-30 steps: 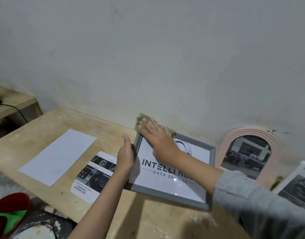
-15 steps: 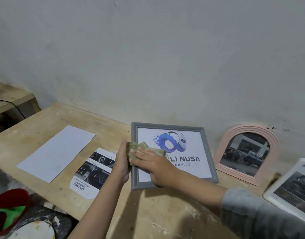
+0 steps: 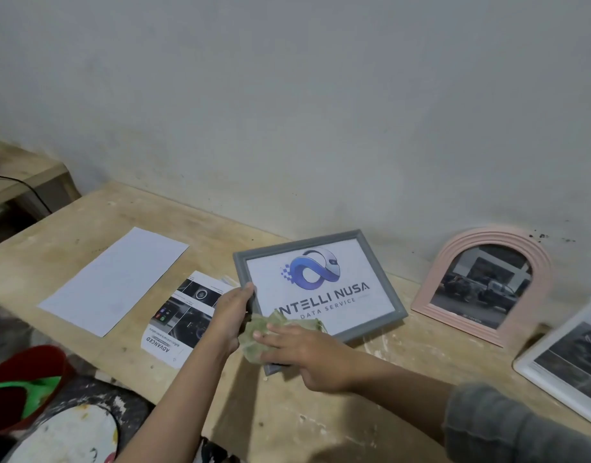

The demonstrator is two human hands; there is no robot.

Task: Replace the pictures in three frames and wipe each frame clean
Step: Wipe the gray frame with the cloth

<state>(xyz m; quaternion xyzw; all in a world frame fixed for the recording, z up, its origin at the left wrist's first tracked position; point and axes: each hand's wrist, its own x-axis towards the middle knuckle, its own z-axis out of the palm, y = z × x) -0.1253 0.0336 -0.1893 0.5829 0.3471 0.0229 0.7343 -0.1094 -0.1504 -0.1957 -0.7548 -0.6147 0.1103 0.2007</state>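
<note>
A grey picture frame (image 3: 381, 272) with a blue logo print lies on the wooden table (image 3: 321, 412) near the wall. My left hand (image 3: 230, 315) grips the frame's left edge, thumb on its front. My right hand (image 3: 307, 355) presses a crumpled greenish cloth (image 3: 254, 335) flat onto the frame's near left corner, fingers straight. A pink arched frame (image 3: 541, 262) with a car photo leans against the wall to the right. A white frame (image 3: 534, 372) with a dark picture lies at the far right edge.
A blank white sheet (image 3: 113, 282) and a printed car-interior page (image 3: 177, 315) lie left of the grey frame. A red bucket (image 3: 30, 362) with something green inside stands below the table's left front. A lower wooden shelf (image 3: 23, 182) with a black cable is at far left.
My right hand has swept the cloth from the frame's far left corner down its left side to the near corner. The frame has turned slightly on the table.
</note>
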